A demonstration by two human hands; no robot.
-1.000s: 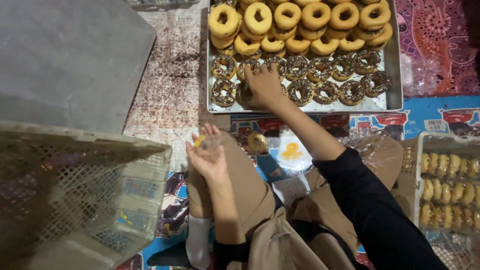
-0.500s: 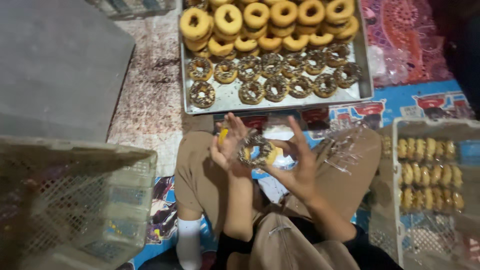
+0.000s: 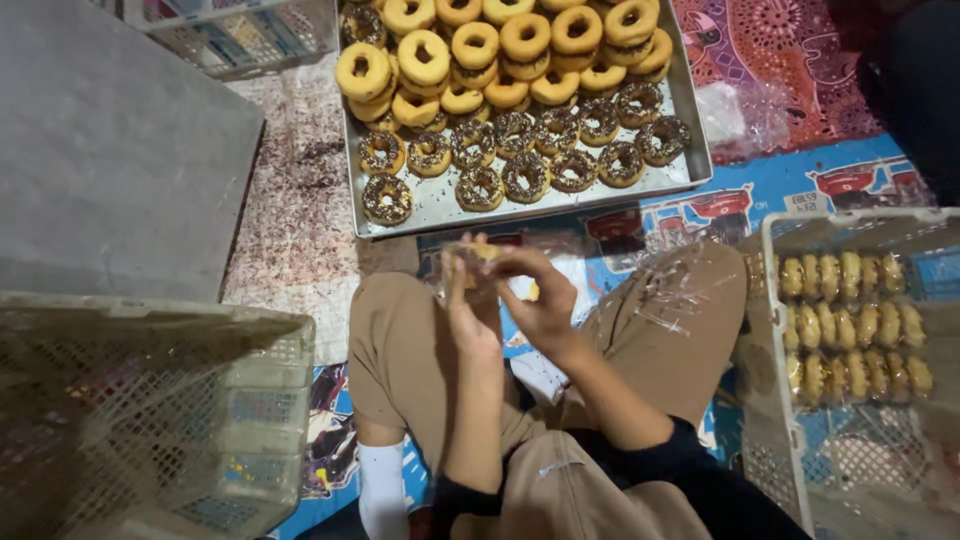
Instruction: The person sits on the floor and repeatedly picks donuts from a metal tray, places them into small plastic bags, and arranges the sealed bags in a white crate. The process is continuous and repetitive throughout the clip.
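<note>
A person sat cross-legged on a patterned floor mat, seen from above. The metal tray (image 3: pixel 430 205) of doughnuts lay just beyond the knees and serves as the landmark here. Just below the tray's near edge, both hands met over the lap around a clear plastic bag (image 3: pixel 462 268) that held a doughnut, blurred and hard to make out. The left hand (image 3: pixel 472 312) gripped the bag from the left side, fingers curled closed on the plastic. The right hand (image 3: pixel 538 300) pinched the bag from the right, thumb and fingers pressed together on it.

On the tray, chocolate-sprinkled doughnuts (image 3: pixel 526 175) filled the rows nearest the person, and plain glazed doughnuts (image 3: pixel 475 45) were piled behind them.

To the right of the tray and nearer the person stood a white plastic crate (image 3: pixel 775 300) with rows of bagged doughnuts (image 3: pixel 850 320) inside. To the left of the tray, near the person's left knee, sat a beige mesh crate (image 3: pixel 150 420). Strips of clear plastic lay on the right trouser leg.
</note>
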